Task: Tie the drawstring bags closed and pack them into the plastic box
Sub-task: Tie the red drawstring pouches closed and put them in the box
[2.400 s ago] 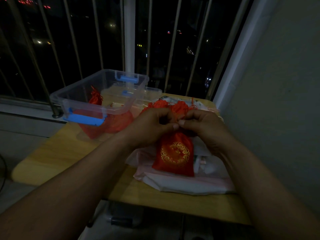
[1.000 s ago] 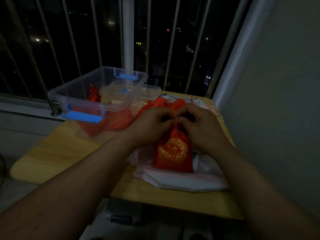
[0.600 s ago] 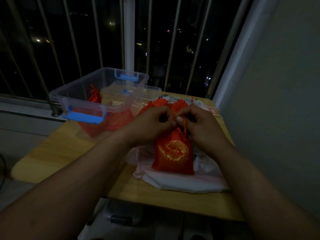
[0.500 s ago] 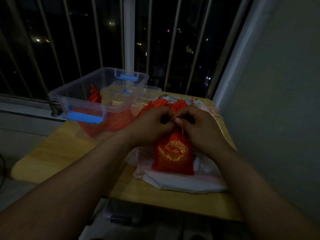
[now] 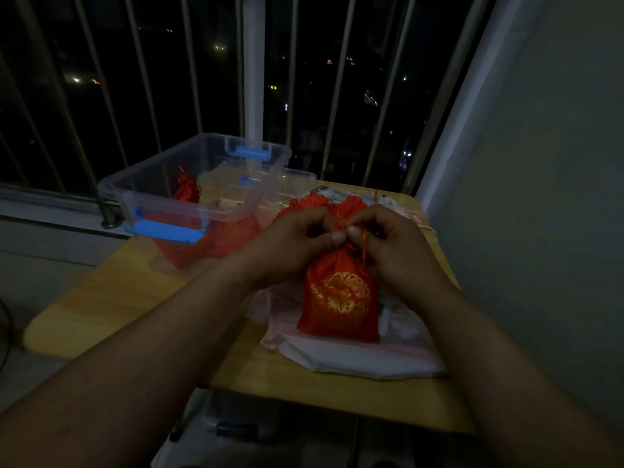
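1. Pinching cord (image 5: pixel 363 246) at bag (image 5: pixel 340 300) neck with left hand (image 5: pixel 293 246) and right hand (image 5: pixel 396 253), fingers curled.
2. Standing bag on cloth (image 5: pixel 358 358), right of box (image 5: pixel 162 204).
3. Inside box: red bags (image 5: pixel 187 192).

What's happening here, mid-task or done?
Mid-task. A person is tying a red drawstring bag shut: the left hand and right hand both pinch its drawstring at the neck. The bag sits on pale material on the wooden table. The clear plastic box already holds red bags; further bags lie behind the hands.
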`<state>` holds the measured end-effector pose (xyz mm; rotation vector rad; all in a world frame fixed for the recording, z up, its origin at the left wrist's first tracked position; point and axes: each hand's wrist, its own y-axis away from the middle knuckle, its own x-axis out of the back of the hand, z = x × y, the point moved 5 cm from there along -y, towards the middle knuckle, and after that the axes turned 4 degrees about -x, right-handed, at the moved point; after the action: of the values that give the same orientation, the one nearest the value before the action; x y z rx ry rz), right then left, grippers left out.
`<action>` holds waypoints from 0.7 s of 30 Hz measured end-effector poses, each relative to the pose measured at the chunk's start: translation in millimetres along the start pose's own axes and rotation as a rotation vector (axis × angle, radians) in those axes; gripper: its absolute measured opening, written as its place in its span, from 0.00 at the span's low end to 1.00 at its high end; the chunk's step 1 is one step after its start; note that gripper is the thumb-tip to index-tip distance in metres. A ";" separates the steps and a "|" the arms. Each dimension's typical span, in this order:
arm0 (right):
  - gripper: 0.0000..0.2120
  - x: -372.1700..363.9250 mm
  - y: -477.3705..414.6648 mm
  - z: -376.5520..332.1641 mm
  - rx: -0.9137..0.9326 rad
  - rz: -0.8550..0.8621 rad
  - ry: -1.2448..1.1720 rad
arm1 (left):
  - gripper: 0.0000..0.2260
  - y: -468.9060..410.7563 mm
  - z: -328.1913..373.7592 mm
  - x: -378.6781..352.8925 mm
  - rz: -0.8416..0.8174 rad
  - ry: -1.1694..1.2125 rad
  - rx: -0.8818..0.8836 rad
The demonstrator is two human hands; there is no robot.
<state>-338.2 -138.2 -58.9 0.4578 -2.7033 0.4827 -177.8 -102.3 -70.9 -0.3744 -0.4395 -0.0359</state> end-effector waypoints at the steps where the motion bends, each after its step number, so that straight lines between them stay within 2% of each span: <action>1: 0.04 1.2 0.2 0.1 -0.006 0.004 -0.018 | 0.08 0.0 -0.3 0.0 0.002 0.002 0.001; 7: 0.04 5.7 -0.4 7.1 -0.037 0.033 -0.027 | 0.09 -0.8 0.5 -0.2 -0.014 -0.040 -0.024; 12: 0.09 11.1 -5.6 15.5 -0.062 0.088 -0.081 | 0.08 0.6 0.2 0.5 -0.009 -0.066 -0.039; 21: 0.06 10.8 -5.5 14.6 -0.105 0.131 -0.149 | 0.08 2.2 -1.5 3.3 -0.009 -0.104 -0.037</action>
<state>-349.8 -151.4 -66.0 0.3008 -2.8987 0.3512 -173.9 -100.6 -71.4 -0.4117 -0.5439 -0.0336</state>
